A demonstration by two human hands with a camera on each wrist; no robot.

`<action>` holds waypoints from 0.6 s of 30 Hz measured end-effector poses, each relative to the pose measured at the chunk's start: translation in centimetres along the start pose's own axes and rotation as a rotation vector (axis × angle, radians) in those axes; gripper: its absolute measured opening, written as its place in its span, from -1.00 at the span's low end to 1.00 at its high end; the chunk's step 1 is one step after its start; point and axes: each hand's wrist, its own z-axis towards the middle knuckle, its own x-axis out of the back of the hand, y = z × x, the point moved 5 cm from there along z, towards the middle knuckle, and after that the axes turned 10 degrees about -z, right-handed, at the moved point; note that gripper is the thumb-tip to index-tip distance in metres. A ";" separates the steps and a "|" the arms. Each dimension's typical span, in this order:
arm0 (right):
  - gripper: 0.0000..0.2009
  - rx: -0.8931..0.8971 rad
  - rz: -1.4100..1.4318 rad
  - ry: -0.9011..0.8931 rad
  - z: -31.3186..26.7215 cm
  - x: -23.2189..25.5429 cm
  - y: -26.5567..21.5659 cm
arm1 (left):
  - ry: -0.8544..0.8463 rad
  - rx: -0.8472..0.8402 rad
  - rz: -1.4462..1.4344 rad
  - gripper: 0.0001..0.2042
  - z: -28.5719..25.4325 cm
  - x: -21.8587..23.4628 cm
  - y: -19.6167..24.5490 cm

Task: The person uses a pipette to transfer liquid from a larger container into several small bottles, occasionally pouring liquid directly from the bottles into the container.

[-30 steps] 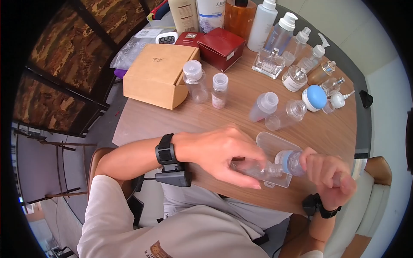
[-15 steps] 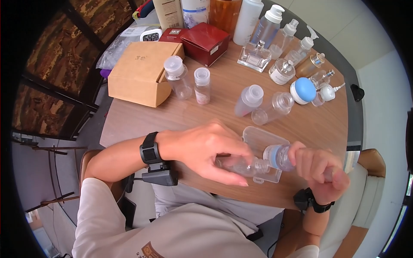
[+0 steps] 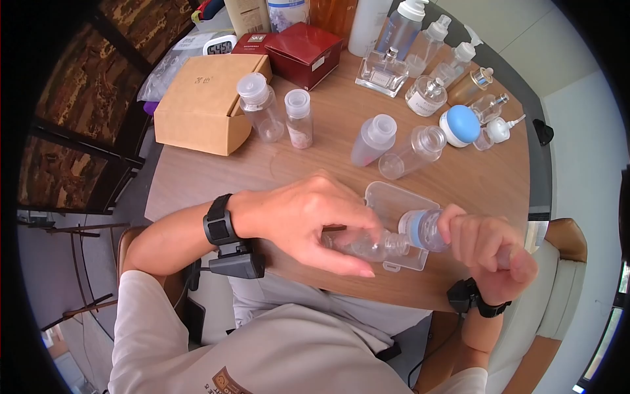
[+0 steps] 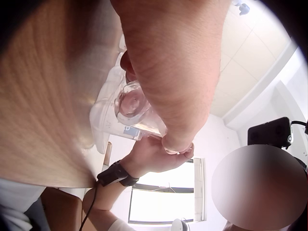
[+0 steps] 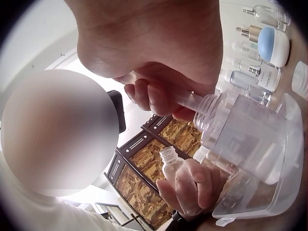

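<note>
A small clear bottle point(image 3: 361, 244) with an uncapped threaded neck lies tilted in my left hand point(image 3: 315, 220), its neck toward the right. My right hand point(image 3: 489, 241) pinches a clear plastic dropper point(image 5: 188, 100); its lower end enters the neck of a clear bottle with a blue band point(image 3: 423, 230). That banded bottle stands in a shallow clear plastic tray point(image 3: 377, 194) on the table. From the left wrist, the held bottle's round base point(image 4: 131, 103) faces the camera. Most of the dropper is hidden behind my right fingers in the head view.
Two uncapped clear bottles, one upright point(image 3: 374, 141) and one lying point(image 3: 412, 154), are beyond the tray. Farther left stand two capped bottles beside a cardboard box point(image 3: 207, 98). A blue-lidded jar point(image 3: 461, 126) and several pump and perfume bottles line the back right.
The head view has shifted, so the table and things on it appear farther left and slightly higher. Both hands keep their holds, with little visible movement.
</note>
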 end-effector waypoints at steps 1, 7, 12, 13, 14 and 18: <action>-0.50 -0.001 0.001 0.000 0.0 0.0 0.0 | -0.001 -0.006 0.006 -0.66 0.0 0.0 0.0; -0.49 -0.002 0.000 -0.003 0.0 0.0 0.0 | 0.013 -0.022 -0.007 -0.65 -0.1 -0.1 -0.1; -0.50 0.000 0.002 -0.009 0.0 0.0 0.0 | 0.014 -0.018 -0.003 -0.65 -0.1 -0.1 -0.1; -0.50 0.000 0.002 -0.009 0.0 0.0 0.0 | 0.013 -0.015 0.000 -0.65 -0.1 -0.1 -0.1; -0.51 0.004 0.002 -0.009 0.0 0.0 0.0 | 0.014 -0.015 0.000 -0.65 -0.1 -0.1 0.0; -0.52 0.008 0.001 -0.018 0.0 0.1 0.0 | 0.002 -0.009 0.009 -0.65 0.0 -0.1 0.0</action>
